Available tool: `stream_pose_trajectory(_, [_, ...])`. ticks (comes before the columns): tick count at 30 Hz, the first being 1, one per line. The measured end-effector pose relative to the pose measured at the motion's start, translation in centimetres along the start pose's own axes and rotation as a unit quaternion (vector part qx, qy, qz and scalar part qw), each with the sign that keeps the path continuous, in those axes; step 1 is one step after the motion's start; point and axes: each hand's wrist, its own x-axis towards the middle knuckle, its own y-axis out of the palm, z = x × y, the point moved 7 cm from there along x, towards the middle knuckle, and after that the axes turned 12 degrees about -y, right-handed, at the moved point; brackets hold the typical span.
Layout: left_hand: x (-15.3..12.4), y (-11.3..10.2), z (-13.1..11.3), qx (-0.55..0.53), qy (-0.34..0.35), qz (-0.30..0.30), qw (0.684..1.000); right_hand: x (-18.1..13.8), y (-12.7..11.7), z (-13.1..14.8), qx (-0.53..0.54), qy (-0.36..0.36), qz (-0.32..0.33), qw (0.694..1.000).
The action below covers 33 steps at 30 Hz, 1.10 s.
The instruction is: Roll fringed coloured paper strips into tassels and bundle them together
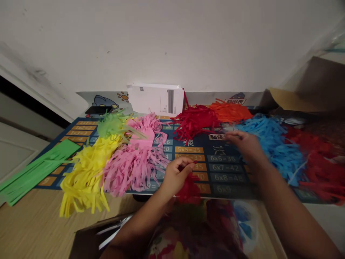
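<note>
My left hand (176, 176) is closed in a pinch on a small bunch of red paper strips (190, 189) at the near edge of a dark blue multiplication-table mat (222, 169). My right hand (244, 144) reaches forward over the mat, fingers curled and blurred, between a red fringe pile (195, 120) and a blue fringe pile (272, 144); whether it holds anything is unclear. Pink fringed paper (137, 158) lies just left of my left hand.
Yellow fringe (83, 176), light green fringe (113, 124), orange fringe (229, 111) and more red fringe (320, 162) cover the mat. Folded green paper (35, 171) lies left. A white box (156, 99) and a black phone (98, 109) stand by the wall. Scissors (113, 230) are near me.
</note>
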Motion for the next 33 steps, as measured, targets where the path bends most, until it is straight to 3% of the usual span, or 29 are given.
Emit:
stream_pose_trajectory(4, [0.3, 1.6, -0.1, 0.008, -0.001, 0.025, 1.0, -5.1, 2.5, 0.6, 0.268, 0.077, 0.001, 0.96])
stream_pose_trajectory(10, [0.3, 2.8, -0.3, 0.025, 0.01, 0.035, 0.999, -10.2, 4.9, 1.6, 0.417, 0.128, -0.041, 0.899])
stream_pose_trajectory(15, [-0.1, 3.7, -0.1, 0.036, 0.004, 0.06, 0.998, -12.8, 6.8, 3.6, 0.501, 0.119, -0.103, 0.851])
stream_pose_trajectory(26, [-0.8, 4.1, -1.1, 0.132, 0.087, 0.054, 0.986, -14.6, 7.7, 4.6, 0.497, 0.108, -0.188, 0.84])
stream_pose_trajectory(33, [-1.6, 4.3, -2.5, 0.21, 0.218, 0.042, 0.952, -15.2, 7.2, 4.7, 0.428, 0.076, -0.149, 0.888])
